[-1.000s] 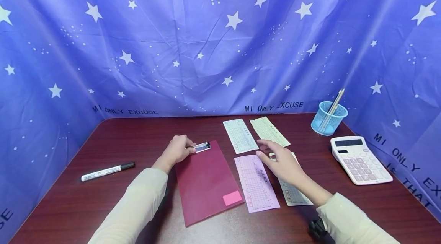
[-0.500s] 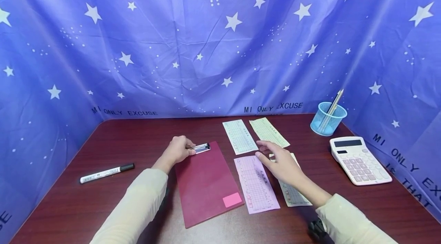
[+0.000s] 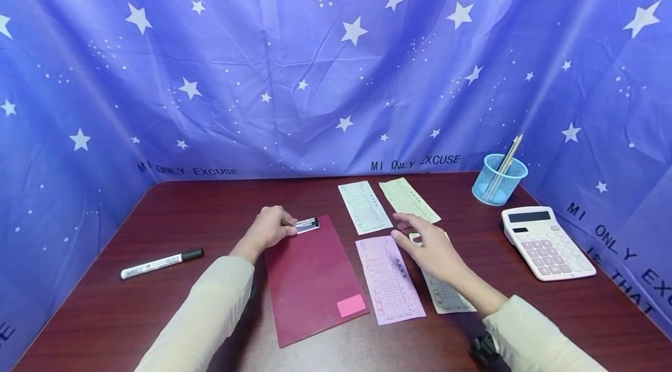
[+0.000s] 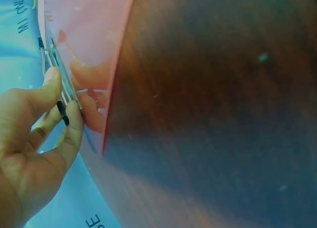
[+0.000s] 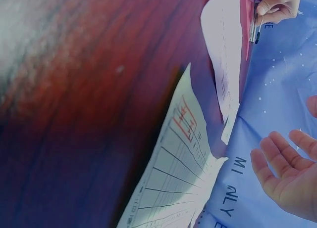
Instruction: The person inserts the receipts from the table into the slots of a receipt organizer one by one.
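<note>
A dark red clipboard (image 3: 315,284) lies on the table with a pink label (image 3: 351,305) at its lower right corner. At its top edge my left hand (image 3: 268,229) pinches the metal clip (image 4: 64,82) between thumb and fingers. My right hand (image 3: 433,246) hovers over the paper slips with relaxed fingers, holding nothing. Below its thumb lies a pink slip (image 3: 391,281). Under the palm and wrist a cream slip (image 5: 171,168) is partly hidden. Farther back lie a pale green-white slip (image 3: 364,207) and a yellow-green slip (image 3: 409,199).
A white marker with a black cap (image 3: 161,263) lies on the left of the table. At the right stand a blue mesh pen cup (image 3: 499,181) with pencils and a white calculator (image 3: 548,244). A blue star-printed curtain (image 3: 294,69) surrounds the table's back and sides.
</note>
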